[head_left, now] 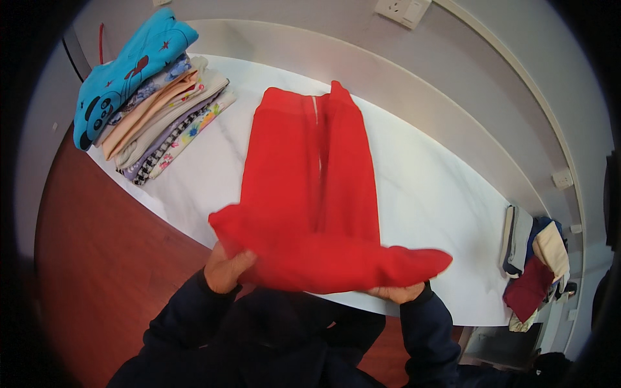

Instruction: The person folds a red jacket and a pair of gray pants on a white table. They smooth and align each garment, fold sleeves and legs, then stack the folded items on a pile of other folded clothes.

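Note:
A red garment [310,187] lies spread lengthwise on the white marble-look table [420,194], its far end pointing away from me. The near end is lifted and folded up over my hands. My left hand [226,268] grips the near left corner of the red garment, fingers curled over the cloth. My right hand [401,292] holds the near right corner from below, mostly hidden under the fabric. Both forearms wear dark sleeves.
A stack of several folded clothes [155,110], topped by a blue piece with a panda print, sits at the table's far left. A heap of unfolded clothes [533,265] lies at the right end. Reddish-brown floor [97,271] is on the left, a wall socket [401,10] above.

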Available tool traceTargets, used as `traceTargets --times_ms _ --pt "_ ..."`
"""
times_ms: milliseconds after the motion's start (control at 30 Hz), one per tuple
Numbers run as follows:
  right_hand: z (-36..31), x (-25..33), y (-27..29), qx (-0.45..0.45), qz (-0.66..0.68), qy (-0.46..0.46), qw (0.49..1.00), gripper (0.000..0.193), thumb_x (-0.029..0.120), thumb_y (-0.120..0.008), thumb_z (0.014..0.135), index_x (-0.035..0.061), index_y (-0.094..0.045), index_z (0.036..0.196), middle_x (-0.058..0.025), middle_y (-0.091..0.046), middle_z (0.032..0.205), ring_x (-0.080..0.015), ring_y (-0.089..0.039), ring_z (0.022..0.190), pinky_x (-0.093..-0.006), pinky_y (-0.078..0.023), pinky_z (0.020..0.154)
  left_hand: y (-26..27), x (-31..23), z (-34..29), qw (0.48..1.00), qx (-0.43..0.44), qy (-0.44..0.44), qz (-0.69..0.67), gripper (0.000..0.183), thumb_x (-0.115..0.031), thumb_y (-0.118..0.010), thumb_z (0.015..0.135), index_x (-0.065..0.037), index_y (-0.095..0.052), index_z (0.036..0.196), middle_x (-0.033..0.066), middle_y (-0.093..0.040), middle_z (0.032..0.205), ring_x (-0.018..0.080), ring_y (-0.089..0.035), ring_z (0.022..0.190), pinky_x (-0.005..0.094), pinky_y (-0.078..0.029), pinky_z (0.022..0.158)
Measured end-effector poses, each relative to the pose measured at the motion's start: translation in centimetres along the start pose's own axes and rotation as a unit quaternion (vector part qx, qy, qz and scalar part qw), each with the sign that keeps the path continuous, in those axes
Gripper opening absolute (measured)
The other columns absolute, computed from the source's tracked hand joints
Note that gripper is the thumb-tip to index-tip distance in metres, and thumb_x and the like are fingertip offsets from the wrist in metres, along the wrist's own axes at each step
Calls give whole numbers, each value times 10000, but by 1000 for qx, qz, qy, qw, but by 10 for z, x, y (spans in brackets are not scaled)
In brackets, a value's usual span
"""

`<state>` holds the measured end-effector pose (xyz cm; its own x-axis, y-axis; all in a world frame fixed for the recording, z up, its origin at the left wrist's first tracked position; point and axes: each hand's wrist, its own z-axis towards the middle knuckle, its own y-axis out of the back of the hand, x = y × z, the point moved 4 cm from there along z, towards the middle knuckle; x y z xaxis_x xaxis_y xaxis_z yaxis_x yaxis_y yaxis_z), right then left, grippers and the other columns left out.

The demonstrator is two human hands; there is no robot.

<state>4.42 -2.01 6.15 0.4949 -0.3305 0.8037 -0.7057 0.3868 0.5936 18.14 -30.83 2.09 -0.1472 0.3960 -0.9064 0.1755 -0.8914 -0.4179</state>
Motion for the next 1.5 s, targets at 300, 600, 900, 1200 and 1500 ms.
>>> traceTargets --times_ms 300,600,900,1200,1500 --pt "46 -8 -2 -135 331 -214 909 614 366 -639 1002 -40 -474 1432 -146 -588 1367 -247 -557 1248 -358 -427 1080 13 -11 29 989 -9 148 -6 565 -262 -688 970 25 -485 1413 113 -610 1334 218 -583 1203 347 -469 1025" --pt "51 -17 -12 -167 427 -251 853 522 292 -636 1007 -65 -524 1371 -136 -622 1323 -218 -598 1190 -345 -468 1032 13 -9 25 994 -23 62 89 651 -69 -723 878 33 -421 1447 119 -586 1349 199 -574 1212 346 -465 1036" --pt "47 -21 -22 -286 360 -169 872 480 209 -695 964 -51 -531 1332 -130 -667 1224 -187 -629 1109 -334 -499 970 12 -8 22 959 -155 -75 225 734 -22 -757 826 48 -412 1470 176 -586 1356 272 -588 1234 375 -477 1045" --pt "28 63 2 -413 -218 30 884 588 61 -774 778 -2 -562 1322 -207 -582 1305 -372 -571 1183 -427 -458 1002 -22 -82 26 766 -22 -311 563 572 -153 -807 797 5 -620 1314 226 -556 1404 411 -449 1397 470 -384 1129" --pt "89 -9 -17 -248 -329 -10 911 523 324 -668 932 96 -584 1395 -237 -460 1491 -431 -421 1371 -495 -356 1132 1 -6 99 662 152 -242 693 676 -500 -608 941 -47 -532 1438 209 -456 1515 424 -340 1457 571 -207 1207"
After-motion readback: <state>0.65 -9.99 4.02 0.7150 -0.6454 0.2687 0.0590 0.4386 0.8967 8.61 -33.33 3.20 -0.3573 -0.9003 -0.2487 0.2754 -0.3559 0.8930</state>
